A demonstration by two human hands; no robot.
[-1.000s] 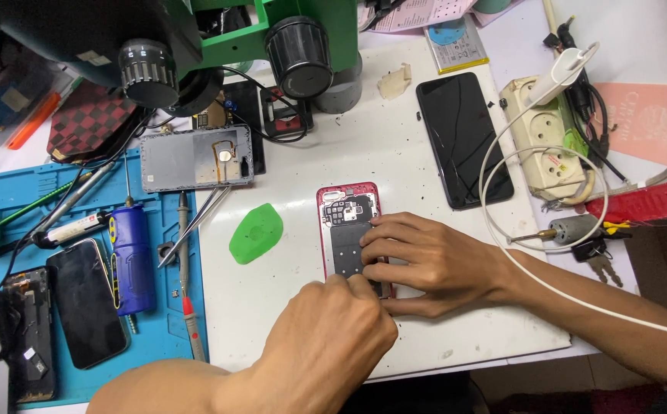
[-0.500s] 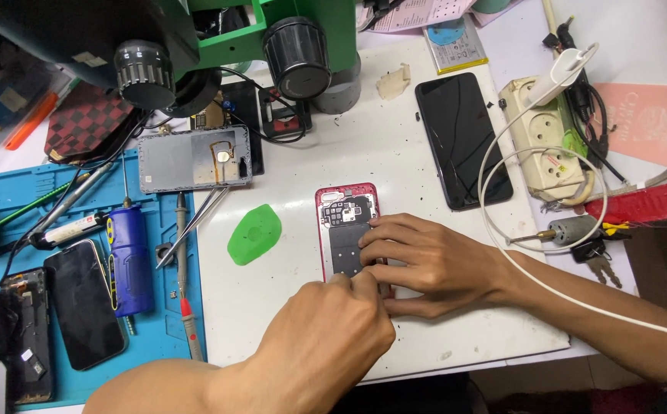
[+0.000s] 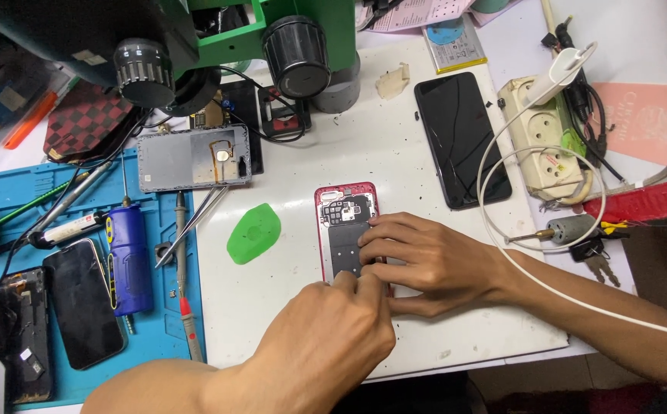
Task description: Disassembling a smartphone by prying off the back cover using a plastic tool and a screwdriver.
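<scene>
You've got the opened red-framed phone with its back cover off lying flat on the white bench, just right of the green teardrop-shaped plastic pry pick. Your right hand lies on its lower half with fingers spread flat. Your left hand has fingertips pinched together at the phone's bottom edge, maybe on some small part, can't tell.

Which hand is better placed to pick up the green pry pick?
Left, probably. The left hand is at the red opened phone's lower end, nearer the green pry pick; the right hand lies on the phone's far side.
</scene>
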